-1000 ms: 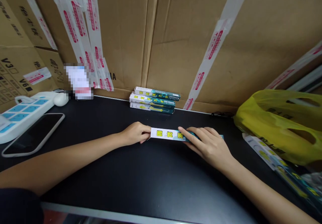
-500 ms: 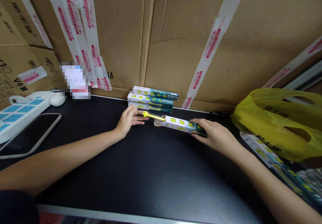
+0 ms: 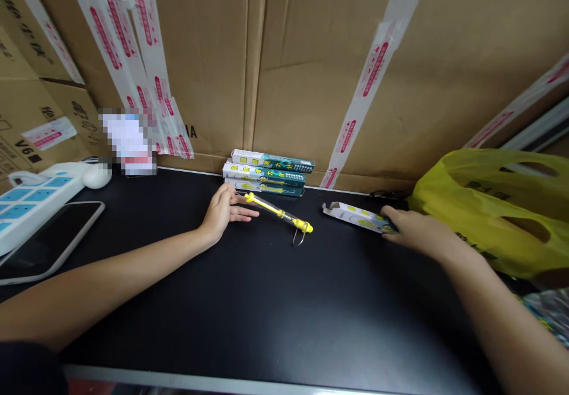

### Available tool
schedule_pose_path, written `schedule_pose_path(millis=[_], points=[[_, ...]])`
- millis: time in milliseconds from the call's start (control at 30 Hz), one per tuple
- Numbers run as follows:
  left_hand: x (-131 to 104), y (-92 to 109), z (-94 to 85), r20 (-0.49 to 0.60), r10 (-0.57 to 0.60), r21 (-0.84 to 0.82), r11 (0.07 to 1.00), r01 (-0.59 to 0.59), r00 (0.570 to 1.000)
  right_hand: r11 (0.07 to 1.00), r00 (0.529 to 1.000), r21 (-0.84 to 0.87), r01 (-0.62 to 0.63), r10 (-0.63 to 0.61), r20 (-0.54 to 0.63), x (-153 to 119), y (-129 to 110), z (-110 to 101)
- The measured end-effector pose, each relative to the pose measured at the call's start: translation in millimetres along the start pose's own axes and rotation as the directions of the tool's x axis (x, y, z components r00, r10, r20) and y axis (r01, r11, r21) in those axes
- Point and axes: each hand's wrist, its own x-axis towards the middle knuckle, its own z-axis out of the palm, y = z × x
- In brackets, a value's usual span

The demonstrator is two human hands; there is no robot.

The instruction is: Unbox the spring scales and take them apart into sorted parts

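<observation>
My left hand [image 3: 217, 216] pinches one end of a tubular spring scale [image 3: 267, 206], its other fingers stretched out. The scale has a clear tube, a yellow rod and yellow end caps. At its right end a metal wire loop [image 3: 299, 236] hangs over the black table. To the right, my right hand [image 3: 418, 232] grips the far end of a slim printed carton [image 3: 353, 215], whose flap stands open on the left. Scale and carton are apart. Behind them, several similar cartons [image 3: 267, 174] lie stacked against the cardboard.
A yellow plastic bag [image 3: 471, 196] lies at the right, close to my right hand. On the left are a white power strip [image 3: 40, 196], a phone [image 3: 48, 238] and a white round plug [image 3: 96, 176]. Taped cardboard [image 3: 302, 75] walls the back of the black table [image 3: 267, 312].
The carton has moved right with my right hand, off the spring scale, which now shows its full length. My left hand stays nearly in place, holding the scale's end.
</observation>
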Motion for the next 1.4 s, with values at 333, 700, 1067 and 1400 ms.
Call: schedule_pose_path(millis=[333,700,1067,1400], points=[[-0.6,0.2,0.8,-0.019,0.004,0.023,1.0,-0.003,1.0,0.98,0.98,-0.025,-0.197,0.197,0.028,0.2,15.5,5.0],[0.8,0.7,2.1,-0.045,0.044,0.064,0.997,-0.041,0.998,0.762,0.878,0.449,0.466,-0.336,-0.342,-34.5,-145.8,-32.7],[7.2,-9.7,-7.7,-0.094,0.26,0.312,0.924,-0.22,0.961,0.422,0.937,0.839,0.344,-0.104,-0.333,-29.7,-150.0,-15.9],[-22.9,0.2,6.0,0.412,0.546,0.626,0.412,-0.662,0.73,-0.332,0.983,0.932,0.143,-0.064,-0.173,-21.7,-174.8,-23.5]])
